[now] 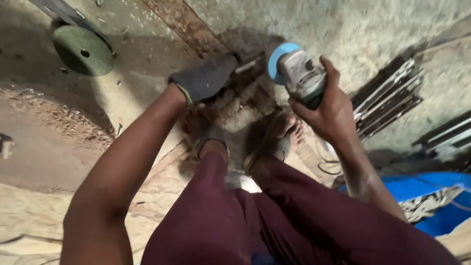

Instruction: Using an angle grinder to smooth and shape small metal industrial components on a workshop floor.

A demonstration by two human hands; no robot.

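Grinder (303, 74) with blue guard, upper centre of frame, clenched in right hand (327, 105). Left hand (205, 78), in dark glove, pressed closed on metal piece (248, 65) on floor (44, 157), just left of grinder. Green disc (83, 50) upper left. Metal strips (390, 95) at right.

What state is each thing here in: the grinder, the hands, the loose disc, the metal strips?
Angle grinder: lifted off the floor, blue disc facing away, spin cannot be told.
Right hand: bare, wrapped around the grinder.
Left hand: gloved, pressing down on a metal piece.
Green disc: lying flat on the floor, unmounted.
Metal strips: lying bundled on the floor at right.
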